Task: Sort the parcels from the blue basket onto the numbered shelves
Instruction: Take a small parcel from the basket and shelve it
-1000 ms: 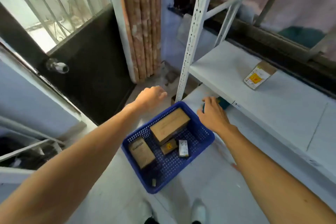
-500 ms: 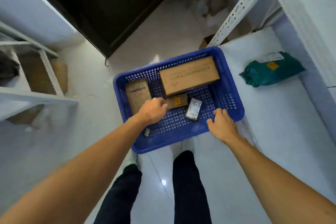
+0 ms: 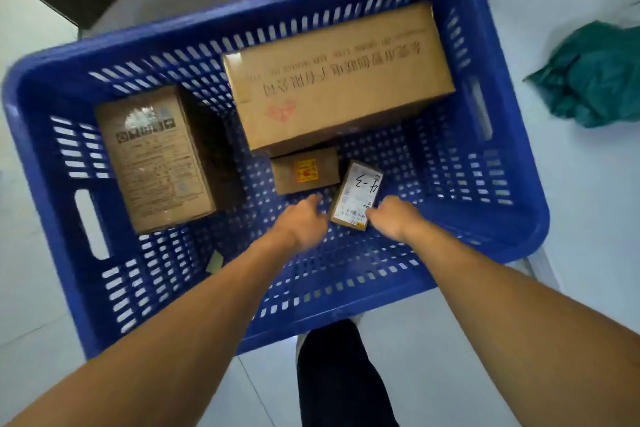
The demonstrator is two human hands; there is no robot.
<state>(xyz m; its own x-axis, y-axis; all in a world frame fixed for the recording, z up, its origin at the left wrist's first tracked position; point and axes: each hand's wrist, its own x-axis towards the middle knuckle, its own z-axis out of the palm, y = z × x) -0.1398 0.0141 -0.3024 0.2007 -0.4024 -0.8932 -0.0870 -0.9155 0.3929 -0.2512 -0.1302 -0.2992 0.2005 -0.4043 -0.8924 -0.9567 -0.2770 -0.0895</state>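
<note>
While both hands reached into the blue basket (image 3: 41, 107), the small labelled parcel (image 3: 356, 196) lay between them; right hand (image 3: 394, 217) touched it, left hand (image 3: 303, 222) beside it, grip state indeterminate.

Four parcels (image 3: 337, 76) inside basket (image 3: 45, 87), bag (image 3: 595, 76) right.

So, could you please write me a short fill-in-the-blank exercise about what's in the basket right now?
1. The basket holding the parcels is ____ in colour.
2. The small white-labelled parcel between the left hand and right hand has ____ handwritten on it.
3. The small box tucked against the largest box carries a ____ sticker.
4. The teal bag lies ____ the basket.

Missing words: blue; 4-3; yellow; outside
</note>
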